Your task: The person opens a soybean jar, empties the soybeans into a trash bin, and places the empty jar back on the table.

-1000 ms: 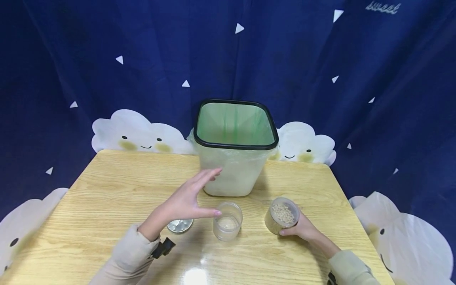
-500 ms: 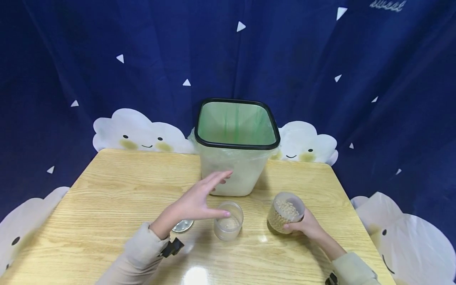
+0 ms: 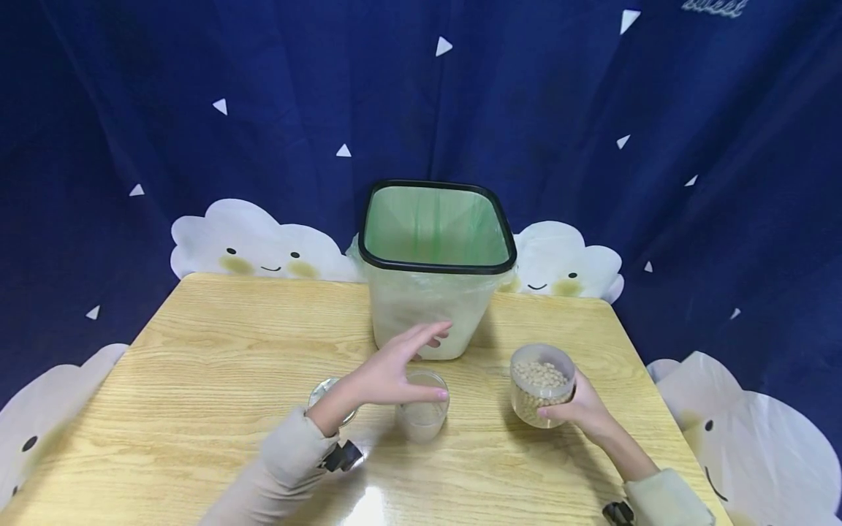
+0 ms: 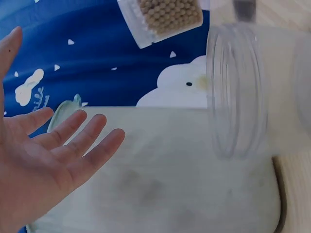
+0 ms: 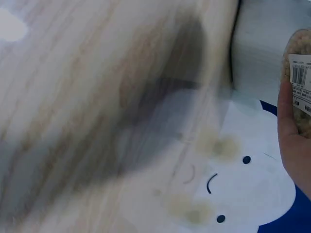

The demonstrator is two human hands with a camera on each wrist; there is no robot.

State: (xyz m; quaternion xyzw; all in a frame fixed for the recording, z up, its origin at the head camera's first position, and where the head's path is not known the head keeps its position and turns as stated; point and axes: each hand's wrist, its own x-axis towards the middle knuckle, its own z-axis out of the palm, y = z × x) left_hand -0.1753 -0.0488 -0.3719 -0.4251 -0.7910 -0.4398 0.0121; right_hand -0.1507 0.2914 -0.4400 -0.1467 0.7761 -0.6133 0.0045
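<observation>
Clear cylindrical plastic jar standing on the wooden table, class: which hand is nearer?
Left. The left hand is beside the jar, overlapping it in the head view; the right hand is farther right, gripping a clear plastic jar of beige pellets.

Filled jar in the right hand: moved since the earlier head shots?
Yes. Judged against the bin, the filled jar has shifted right and slightly up in the head view.

Grips a container [image 5: 290,51] of pale pellets [image 5: 302,43] (with a barcode label [image 5: 301,80]) in the right hand [image 5: 297,153], with a cloud print [image 5: 255,187] beyond.
</observation>
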